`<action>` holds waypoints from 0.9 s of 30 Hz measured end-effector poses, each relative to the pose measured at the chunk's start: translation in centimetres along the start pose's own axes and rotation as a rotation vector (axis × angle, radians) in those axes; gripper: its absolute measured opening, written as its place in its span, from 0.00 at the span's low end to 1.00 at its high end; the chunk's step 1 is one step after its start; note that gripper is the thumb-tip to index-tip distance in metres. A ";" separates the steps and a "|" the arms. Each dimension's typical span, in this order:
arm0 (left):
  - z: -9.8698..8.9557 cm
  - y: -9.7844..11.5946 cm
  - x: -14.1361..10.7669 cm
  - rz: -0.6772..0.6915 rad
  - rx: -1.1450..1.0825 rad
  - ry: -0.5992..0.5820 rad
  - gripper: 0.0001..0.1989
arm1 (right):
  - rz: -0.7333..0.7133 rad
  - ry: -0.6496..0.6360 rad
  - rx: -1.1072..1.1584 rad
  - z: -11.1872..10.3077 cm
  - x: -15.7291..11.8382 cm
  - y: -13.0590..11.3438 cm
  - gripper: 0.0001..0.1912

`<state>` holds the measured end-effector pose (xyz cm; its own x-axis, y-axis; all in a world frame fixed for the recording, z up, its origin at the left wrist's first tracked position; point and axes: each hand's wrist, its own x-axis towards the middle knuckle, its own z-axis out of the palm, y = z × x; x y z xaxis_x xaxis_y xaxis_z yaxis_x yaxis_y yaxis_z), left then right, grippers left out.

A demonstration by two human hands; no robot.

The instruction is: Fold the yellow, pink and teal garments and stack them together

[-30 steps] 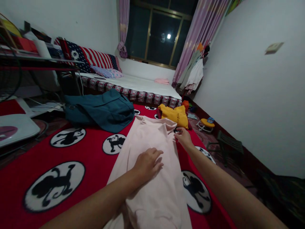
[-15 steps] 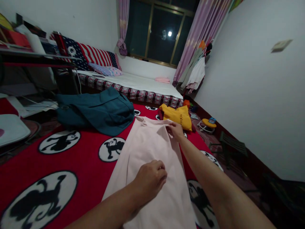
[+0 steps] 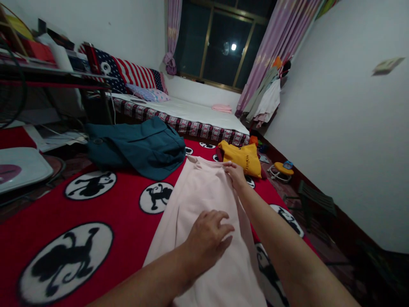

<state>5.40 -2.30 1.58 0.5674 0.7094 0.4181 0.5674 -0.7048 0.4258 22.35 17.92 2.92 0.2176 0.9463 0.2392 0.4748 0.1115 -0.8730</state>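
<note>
A pale pink top (image 3: 204,192) lies lengthwise on a red blanket (image 3: 124,217) printed with black monkey figures in white circles. Its neckline is at the far end, and its near end runs out of the picture. At the far right corner, beside the neckline, my right hand (image 3: 234,172) has its fingers closed on the fabric. My left hand (image 3: 209,236) is over the middle of the top, fingers curved and apart, holding nothing; whether it touches the cloth I cannot tell.
A dark teal garment (image 3: 137,147) lies at the far left of the blanket, and a folded yellow garment (image 3: 241,157) at the far right. Beyond stands a low bed (image 3: 191,113). A small yellow-seated stool (image 3: 283,169) and a dark folding stool (image 3: 316,198) are near the right wall.
My left hand has gone from curled to more open fingers, still over the top. My right hand stays at the far corner, where the raised fold now lies flatter. The view has shifted slightly.
</note>
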 end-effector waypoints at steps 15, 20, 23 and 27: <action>0.9 -1.3 0.0 -0.385 0.138 -0.046 0.53 | -0.460 -0.429 -0.753 -0.6 -6.8 1.1 0.27; -0.4 -3.9 0.8 -0.375 0.153 -0.136 0.47 | -0.336 -0.465 -0.828 -0.4 -8.0 1.3 0.28; -1.3 -5.6 0.8 -0.384 0.196 -0.134 0.42 | -0.300 -0.462 -0.819 -1.1 -9.2 0.6 0.28; -1.8 -6.3 -0.2 -0.299 0.254 -0.146 0.36 | -0.308 -0.469 -0.839 -2.6 -12.9 0.6 0.30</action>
<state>0.62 2.03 0.28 0.4238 0.8875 0.1808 0.8385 -0.4599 0.2922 22.07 4.95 0.41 -0.2867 0.9564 0.0548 0.9399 0.2919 -0.1771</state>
